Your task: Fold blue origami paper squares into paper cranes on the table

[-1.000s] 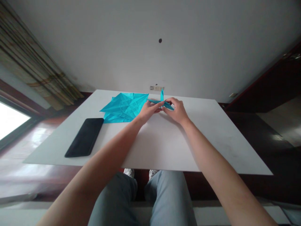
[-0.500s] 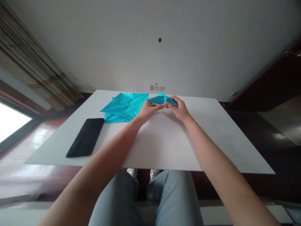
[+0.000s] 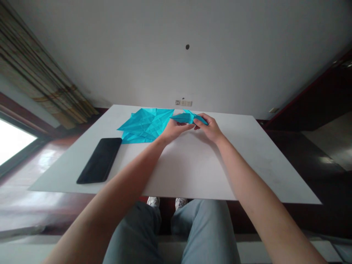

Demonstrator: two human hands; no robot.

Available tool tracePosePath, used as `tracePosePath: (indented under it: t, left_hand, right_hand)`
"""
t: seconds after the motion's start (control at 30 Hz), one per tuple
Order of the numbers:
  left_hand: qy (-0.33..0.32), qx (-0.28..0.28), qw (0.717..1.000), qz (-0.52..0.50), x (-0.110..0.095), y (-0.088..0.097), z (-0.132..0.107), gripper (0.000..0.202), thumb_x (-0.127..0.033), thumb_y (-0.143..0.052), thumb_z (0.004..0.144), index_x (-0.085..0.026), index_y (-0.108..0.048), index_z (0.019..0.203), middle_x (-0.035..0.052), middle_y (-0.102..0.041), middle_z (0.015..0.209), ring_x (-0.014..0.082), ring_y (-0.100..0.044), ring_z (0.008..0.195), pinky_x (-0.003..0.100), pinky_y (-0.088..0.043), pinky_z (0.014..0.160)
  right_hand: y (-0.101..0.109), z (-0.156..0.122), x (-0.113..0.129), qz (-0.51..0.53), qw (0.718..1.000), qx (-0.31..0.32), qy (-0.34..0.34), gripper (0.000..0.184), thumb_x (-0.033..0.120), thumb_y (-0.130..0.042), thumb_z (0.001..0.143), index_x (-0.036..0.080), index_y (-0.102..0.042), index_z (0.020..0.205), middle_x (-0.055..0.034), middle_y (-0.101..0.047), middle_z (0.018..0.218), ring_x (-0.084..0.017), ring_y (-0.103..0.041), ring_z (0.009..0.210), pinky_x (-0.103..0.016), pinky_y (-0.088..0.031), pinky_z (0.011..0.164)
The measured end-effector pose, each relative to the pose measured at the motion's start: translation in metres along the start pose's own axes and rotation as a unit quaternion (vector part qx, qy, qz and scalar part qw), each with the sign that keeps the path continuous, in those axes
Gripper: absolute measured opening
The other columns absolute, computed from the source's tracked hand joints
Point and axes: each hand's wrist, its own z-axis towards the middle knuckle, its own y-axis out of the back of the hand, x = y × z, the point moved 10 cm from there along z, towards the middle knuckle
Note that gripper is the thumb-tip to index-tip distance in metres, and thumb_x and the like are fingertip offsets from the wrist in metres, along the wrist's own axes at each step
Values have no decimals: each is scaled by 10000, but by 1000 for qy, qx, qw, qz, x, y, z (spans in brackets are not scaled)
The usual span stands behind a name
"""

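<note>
While the creased blue sheet (image 3: 148, 125) lies at left on the table (image 3: 192, 165), your left hand (image 3: 173, 131) holds the folded paper (image 3: 183, 117) over the tabletop, and your right hand (image 3: 211, 128) pinches its right part; better press gently, because thin points may bend.

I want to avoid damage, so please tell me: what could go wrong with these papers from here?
The right grip pinches the folded blue paper; too much pressure might crush or tear it. The left grip is close to the creased sheet and could push it along the table.
</note>
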Motion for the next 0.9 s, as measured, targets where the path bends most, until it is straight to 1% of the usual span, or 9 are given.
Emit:
tracePosePath:
  t: [0.13,0.23,0.3,0.4,0.5,0.6,0.7,0.77,0.9]
  left_hand:
    - [24,-12,999,-24,5,3,0,390,-472,-964,795,-187,-814,1015,91,-846,1081,244,-779,1025,404,-617,987]
    - [44,8,998,-38,12,1,1,348,-440,-950,790,-185,-805,977,63,-817,987,199,-735,909,343,-583,850]
    - [48,26,997,-48,15,-1,2,342,-429,-954,783,-185,-803,969,49,-802,967,180,-711,878,321,-560,817]
    - [60,50,995,-66,20,-4,3,382,-408,-991,742,-182,-787,975,41,-790,987,173,-706,881,321,-558,833]
    - [74,56,993,-79,25,-7,1,451,-368,-1032,691,-189,-753,997,26,-770,994,157,-706,865,312,-552,824]
    - [81,21,993,-89,28,-4,-1,601,-355,-1073,647,-223,-703,1103,5,-762,1021,162,-732,885,310,-561,822]
    - [81,-26,993,-88,28,3,-2,717,-406,-1091,663,-241,-675,1223,24,-787,1110,201,-778,982,351,-602,898]
    - [75,-38,993,-82,26,4,-1,713,-444,-1089,685,-226,-690,1235,40,-800,1112,217,-793,1004,380,-617,945]
    - [48,-15,997,-66,21,0,2,612,-528,-1066,730,-196,-762,1144,42,-808,1020,222,-789,978,378,-620,946]
  right_hand:
    - [4,2,-4,10,1000,-4,-7,541,811,-883,868,290,-759,948,3,-723,842,-190,-682,751,-372,-607,789]
    - [6,3,-8,17,1000,-2,-7,496,759,-903,867,285,-769,932,6,-722,822,-195,-669,766,-375,-584,802]
    - [7,3,-9,12,1000,6,-3,438,680,-939,848,278,-776,914,12,-726,826,-194,-651,784,-366,-559,801]
    - [9,4,-12,-6,1000,19,7,363,561,-979,803,268,-786,896,25,-720,828,-186,-612,794,-353,-517,796]
    - [13,6,-11,-14,1000,11,24,336,523,-983,785,270,-794,897,7,-758,901,-209,-652,859,-380,-526,843]
    - [20,6,-1,-59,995,-26,74,303,528,-972,812,289,-800,885,-25,-788,997,-261,-707,985,-444,-554,933]
    - [20,4,13,-97,986,-42,132,225,502,-939,879,310,-821,887,-37,-791,1019,-289,-723,1052,-506,-549,1027]
    - [19,3,16,-110,983,-37,144,198,487,-930,902,318,-827,894,-37,-788,1025,-298,-725,1069,-530,-543,1061]
    - [17,2,17,-119,982,-34,145,168,458,-910,921,315,-824,908,-47,-780,1030,-303,-719,1064,-520,-560,1034]
